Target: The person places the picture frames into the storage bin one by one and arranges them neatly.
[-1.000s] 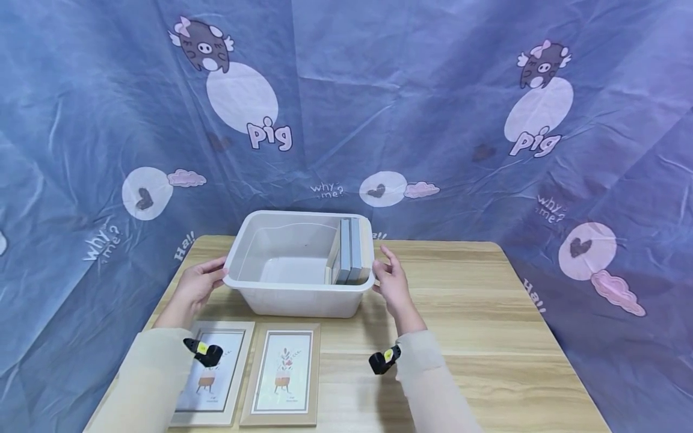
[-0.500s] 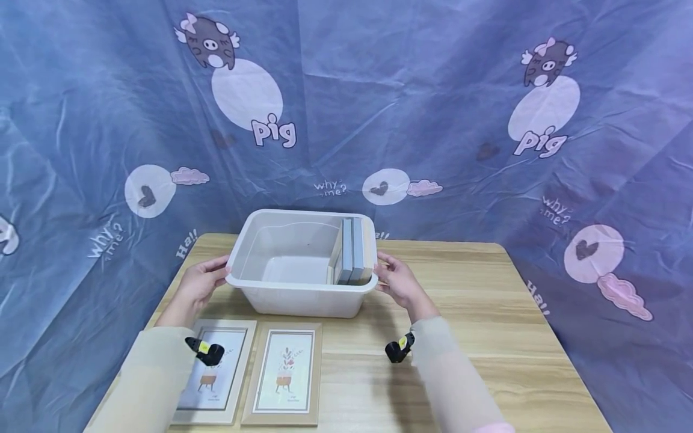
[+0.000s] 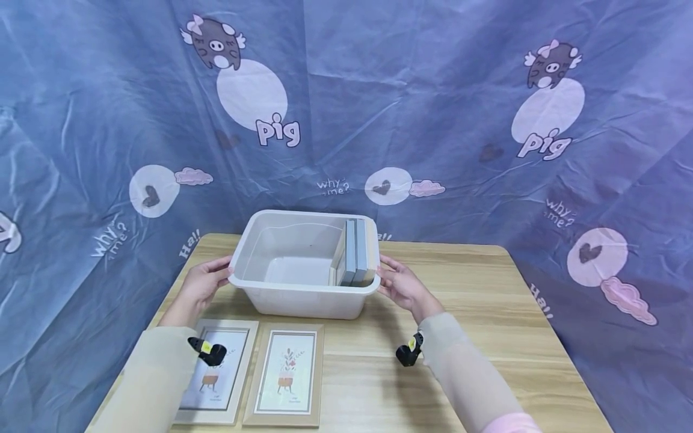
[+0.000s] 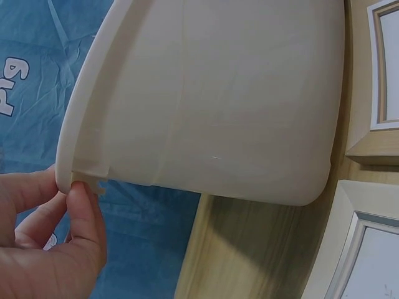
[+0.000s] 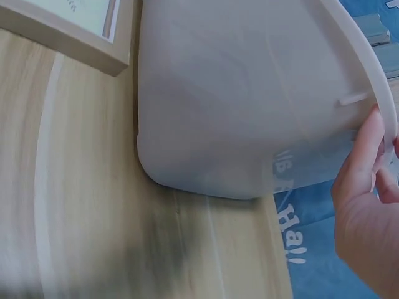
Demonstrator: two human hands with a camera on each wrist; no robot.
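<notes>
While the left hand (image 3: 203,285) and right hand (image 3: 403,286) pinch the tub (image 3: 305,302) by its rim, blue cloth (image 3: 352,129) hangs behind the wood-grained table (image 3: 476,307).

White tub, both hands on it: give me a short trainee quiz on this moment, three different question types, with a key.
1. True or false: the left hand pinches the rim of the white tub.
2. Where do the two picture frames lie?
A) inside the tub
B) on the table, on the near side of the tub
C) behind the tub
3. Fill in: the blue-grey slabs in the tub stand at the end held by the person's ____.
Key: 1 true; 2 B; 3 right hand.
</notes>
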